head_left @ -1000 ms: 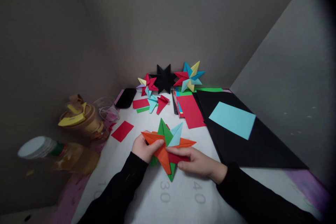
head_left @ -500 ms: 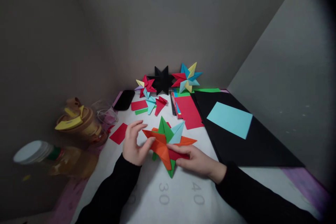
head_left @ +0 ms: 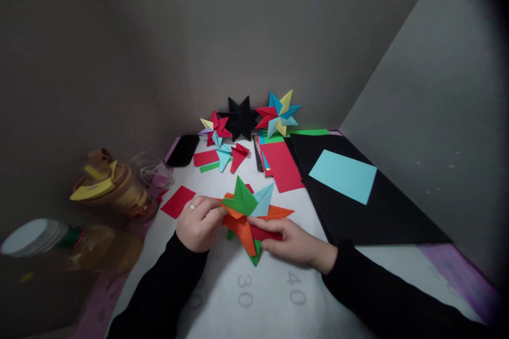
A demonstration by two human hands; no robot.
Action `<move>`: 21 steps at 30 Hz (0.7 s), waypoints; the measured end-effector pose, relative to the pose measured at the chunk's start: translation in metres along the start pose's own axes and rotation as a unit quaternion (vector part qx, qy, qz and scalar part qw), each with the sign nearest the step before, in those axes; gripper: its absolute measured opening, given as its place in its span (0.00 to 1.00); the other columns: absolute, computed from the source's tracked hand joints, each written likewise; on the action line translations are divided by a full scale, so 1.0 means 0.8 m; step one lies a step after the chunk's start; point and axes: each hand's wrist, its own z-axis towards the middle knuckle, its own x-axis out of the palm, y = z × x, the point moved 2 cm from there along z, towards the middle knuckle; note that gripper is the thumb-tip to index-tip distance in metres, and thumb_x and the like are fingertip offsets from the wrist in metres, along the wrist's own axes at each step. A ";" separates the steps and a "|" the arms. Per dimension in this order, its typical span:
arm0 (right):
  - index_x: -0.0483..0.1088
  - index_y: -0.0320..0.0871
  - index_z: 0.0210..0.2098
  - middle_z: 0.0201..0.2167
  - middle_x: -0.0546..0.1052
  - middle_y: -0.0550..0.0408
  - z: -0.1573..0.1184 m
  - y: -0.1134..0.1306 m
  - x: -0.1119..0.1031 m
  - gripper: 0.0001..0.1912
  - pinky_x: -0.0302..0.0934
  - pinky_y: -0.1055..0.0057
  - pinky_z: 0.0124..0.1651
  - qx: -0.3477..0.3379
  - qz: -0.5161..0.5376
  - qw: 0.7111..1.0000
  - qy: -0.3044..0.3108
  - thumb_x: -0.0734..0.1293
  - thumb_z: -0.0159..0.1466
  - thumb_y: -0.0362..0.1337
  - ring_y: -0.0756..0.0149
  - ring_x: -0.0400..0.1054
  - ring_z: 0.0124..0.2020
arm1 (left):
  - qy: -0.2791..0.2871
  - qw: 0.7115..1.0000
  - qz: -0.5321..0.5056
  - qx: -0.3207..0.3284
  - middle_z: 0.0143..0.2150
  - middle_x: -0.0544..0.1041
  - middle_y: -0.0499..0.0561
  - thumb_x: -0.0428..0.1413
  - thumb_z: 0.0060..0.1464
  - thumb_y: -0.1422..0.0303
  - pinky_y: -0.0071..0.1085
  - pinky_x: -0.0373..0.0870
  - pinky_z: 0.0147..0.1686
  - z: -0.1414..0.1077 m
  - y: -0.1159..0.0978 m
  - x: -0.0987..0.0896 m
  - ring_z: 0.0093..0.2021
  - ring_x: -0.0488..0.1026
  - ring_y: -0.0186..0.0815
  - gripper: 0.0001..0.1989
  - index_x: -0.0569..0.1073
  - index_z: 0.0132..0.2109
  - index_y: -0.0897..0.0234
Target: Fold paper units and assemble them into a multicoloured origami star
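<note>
Above the middle of the table I hold a folded paper star (head_left: 240,225) with green, light blue, orange and red points. My left hand (head_left: 201,222), a ring on one finger, pinches its left orange part, and the fingers partly cover that point. From the right, my right hand (head_left: 292,241) grips the star with the thumb below and the fingers on top near its centre. A red paper piece (head_left: 177,202) lies just beyond my left hand. Behind the star are small folded units, a light blue one (head_left: 224,155) and a red one (head_left: 239,155).
Three finished stars lean at the wall: a small red one (head_left: 215,127), a black one (head_left: 242,119) and a multicoloured one (head_left: 279,112). A phone (head_left: 183,150), a brown cup (head_left: 115,185) and a jar (head_left: 107,246) stand left. Black sheets (head_left: 382,212) carry light blue paper (head_left: 342,176).
My left fingers have closed from a loose, spread pose onto the star's left orange part. The green point above now leans over to the left. The view has shifted slightly.
</note>
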 end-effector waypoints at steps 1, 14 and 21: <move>0.57 0.47 0.60 0.60 0.62 0.51 0.000 0.001 0.000 0.29 0.48 0.54 0.62 -0.002 0.004 1.000 -0.001 0.65 0.60 0.34 0.57 0.56 0.61 | 0.009 1.000 -0.015 0.007 0.31 0.76 0.51 0.53 0.51 0.78 0.31 0.65 0.31 0.000 0.001 0.000 0.30 0.69 0.35 0.09 0.74 0.35 0.61; 0.57 0.48 0.60 0.60 0.63 0.51 0.000 0.000 0.000 0.28 0.50 0.55 0.61 -0.013 -0.002 1.000 0.019 0.64 0.61 0.35 0.57 0.58 0.59 | 0.047 0.999 -0.016 0.010 0.31 0.78 0.51 0.51 0.53 0.75 0.31 0.65 0.30 -0.004 0.009 0.009 0.30 0.69 0.35 0.09 0.75 0.36 0.60; 0.58 0.49 0.59 0.60 0.63 0.52 0.000 -0.008 0.000 0.28 0.50 0.54 0.61 0.002 0.013 0.999 0.029 0.66 0.61 0.37 0.57 0.58 0.59 | 0.027 0.999 0.015 0.010 0.32 0.77 0.50 0.52 0.53 0.77 0.30 0.65 0.29 -0.006 -0.002 0.010 0.29 0.69 0.34 0.08 0.74 0.37 0.60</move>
